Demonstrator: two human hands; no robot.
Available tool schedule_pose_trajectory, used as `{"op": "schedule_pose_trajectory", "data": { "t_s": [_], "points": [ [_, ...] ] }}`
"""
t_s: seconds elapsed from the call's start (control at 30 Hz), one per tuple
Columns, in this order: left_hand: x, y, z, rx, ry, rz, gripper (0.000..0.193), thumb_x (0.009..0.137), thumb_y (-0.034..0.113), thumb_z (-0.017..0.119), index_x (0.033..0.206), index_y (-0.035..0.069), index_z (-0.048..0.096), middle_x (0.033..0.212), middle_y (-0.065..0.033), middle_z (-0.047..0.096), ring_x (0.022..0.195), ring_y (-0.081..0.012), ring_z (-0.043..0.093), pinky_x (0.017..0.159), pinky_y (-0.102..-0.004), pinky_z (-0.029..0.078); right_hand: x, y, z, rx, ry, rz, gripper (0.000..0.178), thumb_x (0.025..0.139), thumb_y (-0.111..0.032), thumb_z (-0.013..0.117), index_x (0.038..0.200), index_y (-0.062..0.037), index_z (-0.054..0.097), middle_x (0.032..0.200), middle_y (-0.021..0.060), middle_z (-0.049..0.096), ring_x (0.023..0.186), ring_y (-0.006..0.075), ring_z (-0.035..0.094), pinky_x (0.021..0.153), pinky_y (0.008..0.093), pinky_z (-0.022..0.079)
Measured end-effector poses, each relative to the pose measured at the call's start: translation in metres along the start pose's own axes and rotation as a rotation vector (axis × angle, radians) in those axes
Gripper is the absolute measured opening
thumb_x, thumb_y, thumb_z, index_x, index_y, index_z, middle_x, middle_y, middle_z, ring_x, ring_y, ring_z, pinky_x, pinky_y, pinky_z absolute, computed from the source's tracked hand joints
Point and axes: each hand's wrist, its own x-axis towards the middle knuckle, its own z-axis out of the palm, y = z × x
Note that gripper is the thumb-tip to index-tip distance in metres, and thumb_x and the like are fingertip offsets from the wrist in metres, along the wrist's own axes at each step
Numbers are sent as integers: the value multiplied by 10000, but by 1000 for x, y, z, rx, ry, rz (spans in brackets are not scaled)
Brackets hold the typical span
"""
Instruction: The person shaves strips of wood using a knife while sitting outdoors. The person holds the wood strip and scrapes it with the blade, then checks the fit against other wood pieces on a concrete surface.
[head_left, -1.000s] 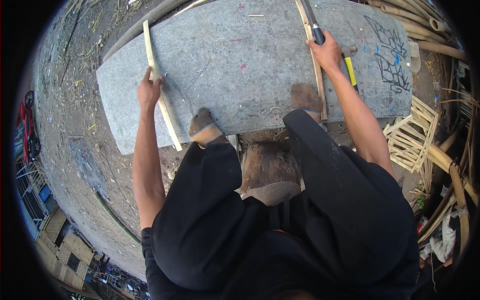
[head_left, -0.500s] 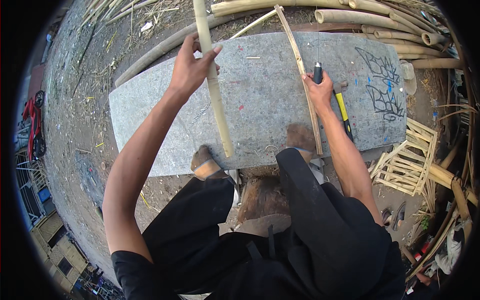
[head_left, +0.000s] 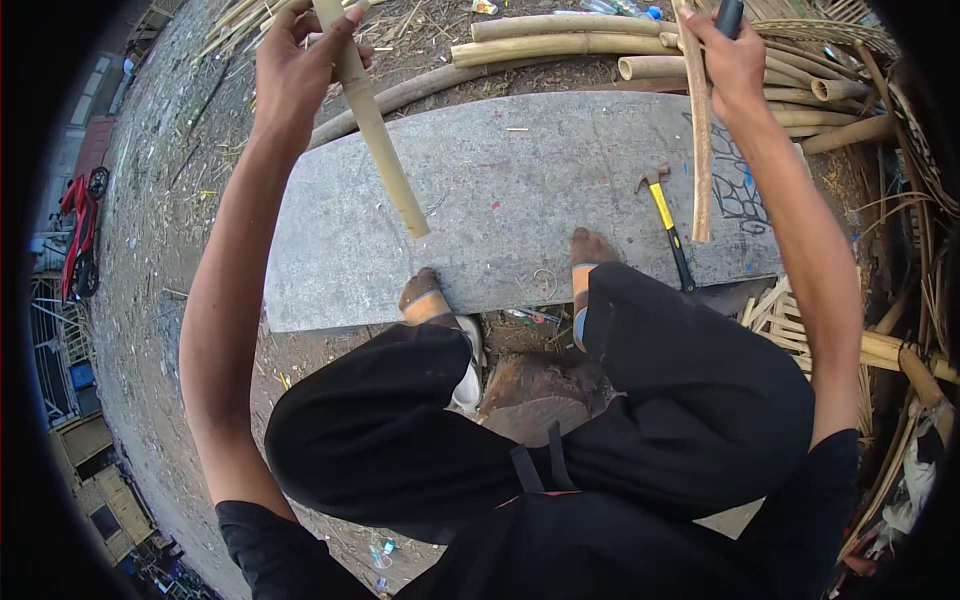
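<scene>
My left hand (head_left: pixel 300 65) is closed round a pale split bamboo strip (head_left: pixel 378 135), thumb across its face. The strip slants down over the board, its upper end cut off by the picture's top edge. At the upper right my right hand (head_left: pixel 735 75) grips a narrower bamboo strip (head_left: pixel 701 160), which hangs nearly upright in this view. The same hand also has a black-handled tool (head_left: pixel 730 16); its working end is out of the picture. Between the two strips' lower ends and my right foot, a claw hammer (head_left: pixel 666 218) with a yellow and black handle lies on the board.
A grey, paint-specked board (head_left: pixel 480 180) lies before me, with my feet on its near edge. Bamboo poles (head_left: pixel 575 45) are piled beyond it. A cut log (head_left: pixel 535 400) stands between my legs. At the right is a slatted bamboo frame (head_left: pixel 778 322); far left, a red motorbike (head_left: pixel 80 235).
Both hands have moved up and farther apart, each still holding its strip. My right knee has swung outward, and the hammer is now fully in sight.
</scene>
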Motion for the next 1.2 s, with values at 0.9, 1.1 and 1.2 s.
{"op": "schedule_pose_trajectory", "data": {
  "t_s": [0.9,1.1,1.2],
  "points": [
    [-198,-186,254,-154,-431,-702,424,939,253,656,1252,-24,587,932,-109,679,804,-173,675,636,-332,567,-327,178,35,-133,70,609,261,770,-96,806,850,-59,560,808,5,624,751,106,590,719,281,479],
    [-223,-220,284,-218,-299,-792,380,888,241,714,1177,0,663,888,-119,714,724,-163,671,647,-318,530,-328,189,38,-311,27,604,265,756,-119,821,862,-19,600,848,69,705,771,139,635,753,308,498],
    [-230,-215,288,-161,-336,-771,371,843,278,754,1134,55,703,864,-131,734,763,-176,694,703,-334,530,-328,190,36,-326,-3,621,285,753,-136,828,863,-15,596,847,76,710,776,145,647,756,313,501]
  ]
}}
